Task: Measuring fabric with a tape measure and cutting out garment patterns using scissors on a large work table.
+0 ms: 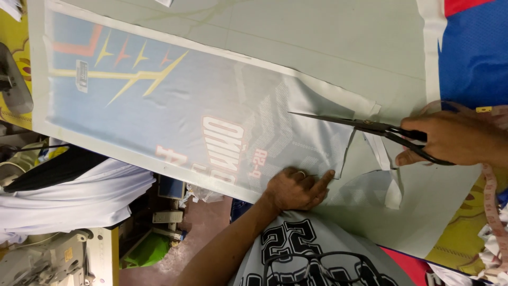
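1. The left hand (293, 188) lies palm down on a long, pale blue printed fabric panel with a white border (174, 114), near its lower edge. Its fingers are loosely together, with the forefinger stretched out flat and pointing toward the cut edge; a ring shows on one finger.
2. The right hand (450, 139) grips a pair of black-handled metal scissors (370, 127), fingers curled through the loops and closed around them. The blades are nearly together and point left, with their tip over the grey end of the panel.
3. The panel lies across a pale grey-green table surface (317, 37), running from the upper left to the centre, where its right end is cut and ragged.
4. Loose white fabric strips (391, 175) hang just beside the scissors' handles.
5. A blue and red cloth (471, 53) lies at the upper right.
6. A pink measuring tape (492, 201) runs down the right edge, below the right hand.
7. A white sewing machine (53, 259) stands at the lower left, well apart from both hands.
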